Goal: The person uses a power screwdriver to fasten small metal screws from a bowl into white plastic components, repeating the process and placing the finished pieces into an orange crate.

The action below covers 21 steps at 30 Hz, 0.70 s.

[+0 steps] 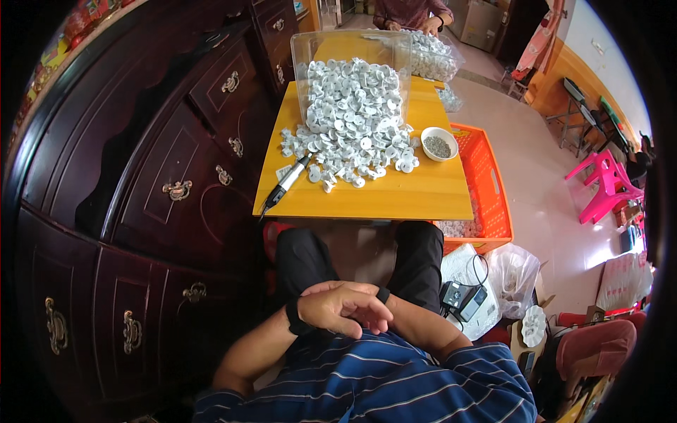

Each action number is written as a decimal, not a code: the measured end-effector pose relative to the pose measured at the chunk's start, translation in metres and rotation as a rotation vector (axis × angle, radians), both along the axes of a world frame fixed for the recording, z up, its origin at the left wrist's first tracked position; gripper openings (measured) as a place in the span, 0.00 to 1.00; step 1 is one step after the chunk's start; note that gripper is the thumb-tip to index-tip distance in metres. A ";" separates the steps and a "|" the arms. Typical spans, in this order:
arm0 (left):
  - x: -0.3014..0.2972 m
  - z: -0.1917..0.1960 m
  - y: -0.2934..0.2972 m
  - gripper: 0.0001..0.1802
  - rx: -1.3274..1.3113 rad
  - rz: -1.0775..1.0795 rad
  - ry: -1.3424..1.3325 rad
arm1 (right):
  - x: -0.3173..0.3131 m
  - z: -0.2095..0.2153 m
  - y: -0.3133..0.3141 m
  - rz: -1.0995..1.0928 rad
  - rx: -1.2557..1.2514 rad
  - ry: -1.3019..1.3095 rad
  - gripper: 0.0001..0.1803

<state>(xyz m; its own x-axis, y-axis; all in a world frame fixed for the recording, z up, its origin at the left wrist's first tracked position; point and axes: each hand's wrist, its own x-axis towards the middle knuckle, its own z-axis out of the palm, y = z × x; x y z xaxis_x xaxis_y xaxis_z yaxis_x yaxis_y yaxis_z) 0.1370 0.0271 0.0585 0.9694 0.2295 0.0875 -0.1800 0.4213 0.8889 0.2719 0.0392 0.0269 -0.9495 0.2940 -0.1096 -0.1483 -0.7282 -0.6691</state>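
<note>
White disc-shaped plastic pcs (356, 106), 12 o'clock: prob. light, stiff; pinch rims. L hand (345, 310) relaxed, empty; R hand (351, 285) part-hidden, can't tell.

Table (423, 197) was set at upper centre; small parts (356, 113) were heaped in bin (352, 33) and before it. Hand tool (288, 185) was laid lower left of heap, bowl (451, 152) placed right. Crate (497, 201) was stood at table's right edge, cabinet (159, 204) ranged along left.

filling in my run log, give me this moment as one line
left hand: crossed over right hand | table: white parts, black-and-silver tool, white bowl
</note>
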 end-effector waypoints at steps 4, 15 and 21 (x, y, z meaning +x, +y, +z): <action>-0.007 -0.002 0.001 0.33 -0.234 0.280 -0.160 | -0.005 -0.019 -0.018 -0.126 -0.097 0.187 0.16; 0.013 0.044 0.000 0.27 0.692 0.665 0.025 | -0.041 -0.077 -0.033 -0.136 0.063 0.115 0.17; 0.023 0.047 -0.019 0.44 -0.015 0.358 -0.220 | -0.011 -0.079 -0.060 -0.112 0.167 0.114 0.17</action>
